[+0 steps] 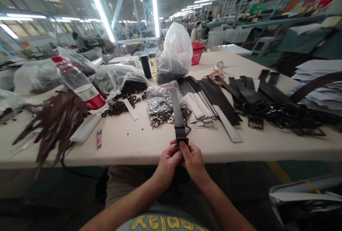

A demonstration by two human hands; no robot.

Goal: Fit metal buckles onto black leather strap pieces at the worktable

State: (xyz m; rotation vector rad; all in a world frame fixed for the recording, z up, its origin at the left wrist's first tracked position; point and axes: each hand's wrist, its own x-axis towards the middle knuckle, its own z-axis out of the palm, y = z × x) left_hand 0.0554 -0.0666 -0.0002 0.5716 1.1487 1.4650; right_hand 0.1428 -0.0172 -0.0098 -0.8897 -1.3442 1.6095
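A dark leather belt strap (177, 108) with a buckle at its near end points away from me over the table. My left hand (170, 158) pinches that end from the left side. From the right, my right hand (191, 155) grips the same end, its thumb pressed on the dark buckle (182, 140). Parts of the buckle are hidden by the fingers. Just beyond the hands lies a clear bag of metal buckles (160, 108), some spilled out. Beside it are several pale strips (199, 106) and black leather straps (217, 97).
Finished-looking belts with buckles (267, 106) pile up at right, near stacked sheets (320, 81). To the left are brown leather strips (57, 117), a plastic bottle (82, 85), black loops (117, 107) and pink snips (99, 139). A red basket (197, 53) stands behind a plastic bag (175, 53).
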